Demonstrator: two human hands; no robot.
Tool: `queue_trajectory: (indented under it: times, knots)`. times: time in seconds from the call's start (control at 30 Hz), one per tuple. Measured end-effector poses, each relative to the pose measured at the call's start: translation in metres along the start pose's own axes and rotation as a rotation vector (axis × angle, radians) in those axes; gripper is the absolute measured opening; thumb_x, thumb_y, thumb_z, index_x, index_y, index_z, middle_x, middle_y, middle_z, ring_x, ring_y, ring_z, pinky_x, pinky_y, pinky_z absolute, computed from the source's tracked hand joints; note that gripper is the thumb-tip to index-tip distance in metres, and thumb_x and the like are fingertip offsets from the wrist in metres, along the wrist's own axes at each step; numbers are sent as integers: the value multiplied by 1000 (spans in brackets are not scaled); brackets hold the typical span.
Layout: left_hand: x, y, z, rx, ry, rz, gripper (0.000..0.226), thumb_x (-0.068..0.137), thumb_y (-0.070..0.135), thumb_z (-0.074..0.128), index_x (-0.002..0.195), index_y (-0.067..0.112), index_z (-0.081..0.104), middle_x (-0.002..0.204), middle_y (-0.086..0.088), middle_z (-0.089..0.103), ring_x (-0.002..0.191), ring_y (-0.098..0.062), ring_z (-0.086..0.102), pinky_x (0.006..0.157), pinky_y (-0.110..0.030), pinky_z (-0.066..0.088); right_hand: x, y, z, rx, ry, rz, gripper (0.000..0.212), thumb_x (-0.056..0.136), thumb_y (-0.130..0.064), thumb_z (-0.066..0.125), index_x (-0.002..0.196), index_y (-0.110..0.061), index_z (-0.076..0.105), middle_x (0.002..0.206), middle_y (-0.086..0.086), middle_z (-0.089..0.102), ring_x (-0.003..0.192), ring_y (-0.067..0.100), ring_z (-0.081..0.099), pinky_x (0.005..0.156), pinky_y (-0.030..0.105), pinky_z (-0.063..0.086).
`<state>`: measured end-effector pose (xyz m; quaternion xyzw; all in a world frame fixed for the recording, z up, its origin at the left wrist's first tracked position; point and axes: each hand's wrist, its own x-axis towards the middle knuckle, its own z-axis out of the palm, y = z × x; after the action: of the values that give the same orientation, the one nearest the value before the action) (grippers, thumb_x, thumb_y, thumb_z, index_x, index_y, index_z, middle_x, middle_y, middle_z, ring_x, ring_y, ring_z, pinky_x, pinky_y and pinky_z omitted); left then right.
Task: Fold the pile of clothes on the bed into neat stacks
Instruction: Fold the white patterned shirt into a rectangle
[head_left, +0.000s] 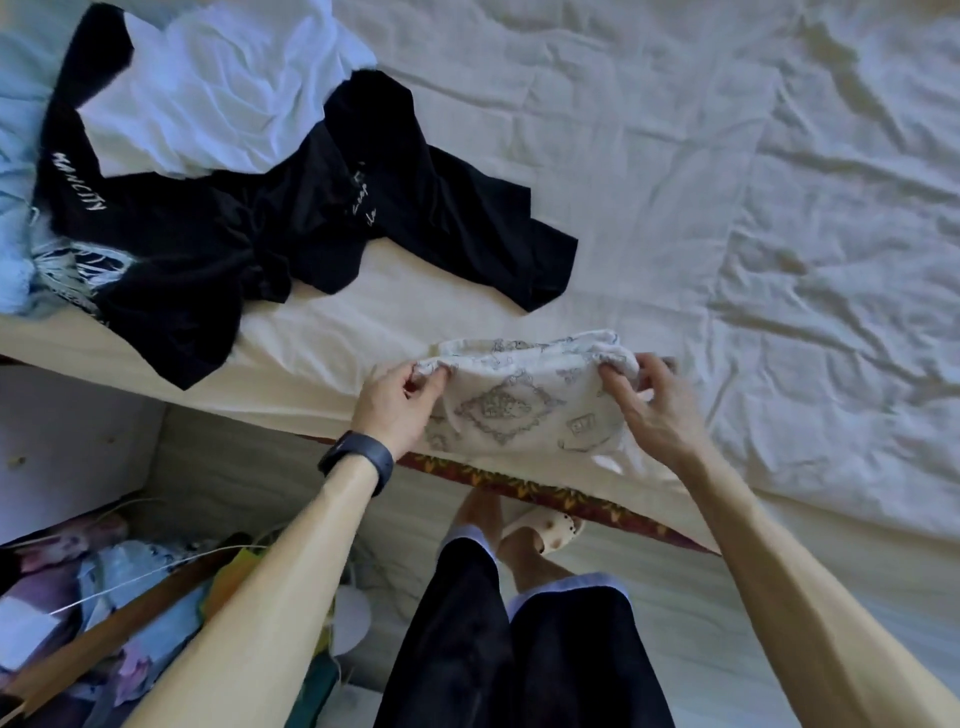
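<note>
Pinching opposite top corners of the printed white garment (524, 405), the left hand (397, 410) and right hand (657, 415) both grip cloth — fingers curled. Garment lies at the bed (727, 208) edge; black shirts (249, 223) remain unfolded nearby.

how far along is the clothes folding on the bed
Early. Done: no finished stack shows on the wrinkled white bedsheet. In hand: the left hand and right hand each pinch a far corner of a cream garment with grey printed patterns, lying at the bed's near edge. Left: black clothes with white lettering, a crumpled white garment and pale blue cloth lie heaped, unfolded, at the far left.
</note>
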<state>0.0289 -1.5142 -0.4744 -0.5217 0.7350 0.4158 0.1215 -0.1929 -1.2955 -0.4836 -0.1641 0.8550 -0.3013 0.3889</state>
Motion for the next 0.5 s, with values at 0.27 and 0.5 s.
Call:
queue_trajectory:
  times: [0.27, 0.5]
  knots:
    - [52, -2, 51, 132, 40, -189, 38, 107, 41, 31, 108, 7, 48, 82, -2, 48, 69, -27, 44, 59, -35, 30, 45, 8, 48, -128, 177, 212, 57, 102, -66, 22, 91, -23, 58, 79, -4, 58, 80, 22, 53, 71, 35, 35]
    - [49, -5, 48, 54, 243, -22, 40, 100, 45, 50, 125, 14, 45, 111, -14, 63, 97, -35, 60, 68, -36, 42, 48, 8, 52, -183, 297, 207, 53, 104, -54, 35, 109, -9, 61, 104, 12, 64, 102, 32, 59, 82, 38, 41]
